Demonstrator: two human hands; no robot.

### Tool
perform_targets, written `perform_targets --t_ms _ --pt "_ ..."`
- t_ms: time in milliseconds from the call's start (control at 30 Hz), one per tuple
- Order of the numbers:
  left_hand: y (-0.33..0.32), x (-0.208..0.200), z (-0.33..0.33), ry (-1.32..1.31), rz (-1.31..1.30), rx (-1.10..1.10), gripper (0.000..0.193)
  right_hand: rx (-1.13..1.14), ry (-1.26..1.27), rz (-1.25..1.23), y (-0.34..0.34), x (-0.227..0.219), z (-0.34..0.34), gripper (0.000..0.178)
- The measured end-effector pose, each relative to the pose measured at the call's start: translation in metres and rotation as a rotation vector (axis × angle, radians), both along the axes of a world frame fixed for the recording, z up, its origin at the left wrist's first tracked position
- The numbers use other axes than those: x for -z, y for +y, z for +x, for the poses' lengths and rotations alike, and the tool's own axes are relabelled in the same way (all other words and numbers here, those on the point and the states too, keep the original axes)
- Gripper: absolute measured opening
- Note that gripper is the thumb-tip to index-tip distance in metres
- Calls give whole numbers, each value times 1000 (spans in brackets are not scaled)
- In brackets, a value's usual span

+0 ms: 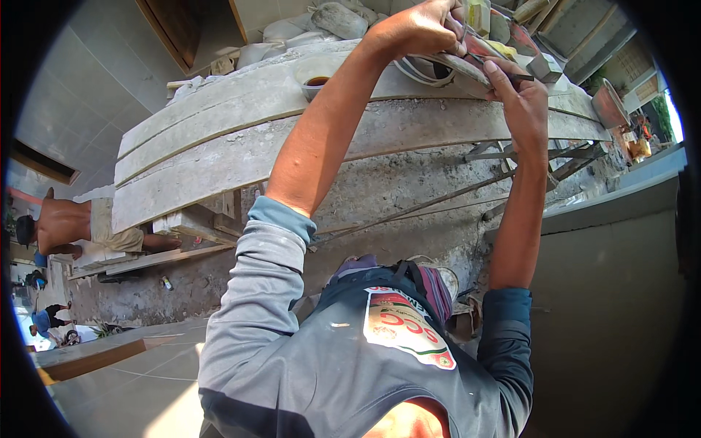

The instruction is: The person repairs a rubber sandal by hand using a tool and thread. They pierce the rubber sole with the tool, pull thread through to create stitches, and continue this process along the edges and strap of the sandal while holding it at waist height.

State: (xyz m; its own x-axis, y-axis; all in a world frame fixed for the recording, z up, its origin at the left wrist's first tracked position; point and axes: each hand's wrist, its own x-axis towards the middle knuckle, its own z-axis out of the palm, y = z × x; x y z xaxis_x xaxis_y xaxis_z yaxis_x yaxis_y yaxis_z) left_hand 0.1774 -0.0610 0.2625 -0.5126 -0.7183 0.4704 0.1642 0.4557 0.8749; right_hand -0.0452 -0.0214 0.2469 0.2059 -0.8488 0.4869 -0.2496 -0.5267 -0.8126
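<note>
Both my arms reach to the far side, over a plank bench. My left hand (427, 31) is closed, its fingertips pressed together beside a thin grey curved piece (467, 69); what they pinch is too small to make out. Close by, my right hand (524, 102) is closed on a thin dark rod-like tool (520, 77), its thumb at the edge of the curved piece. Under the hands lies a whitish round rim (420, 77), partly hidden by them. A small bowl of brown liquid (315, 85) stands left of my left forearm.
Dusty planks (219, 150) form the bench. Full sacks (339, 20) lie behind it. A grey block (544, 67) and a reddish bucket (610, 104) stand at the right. Another person (69, 223) bends over at the far left. A grey wall (606, 292) borders my right.
</note>
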Motion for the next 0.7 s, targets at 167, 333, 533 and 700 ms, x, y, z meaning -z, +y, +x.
perform_targets --t_ms 167,333,533,700 --pt "39 32 -23 -196 -172 -448 38 88 176 3 28 14 0 23" --pt "52 43 -26 -233 -131 -463 41 268 383 -124 48 16 -3 21" --pt "55 44 -31 -369 -257 -464 42 184 409 -302 35 15 -2 22" --pt "59 48 -40 -420 -266 -495 42 128 364 -272 30 27 10 20"
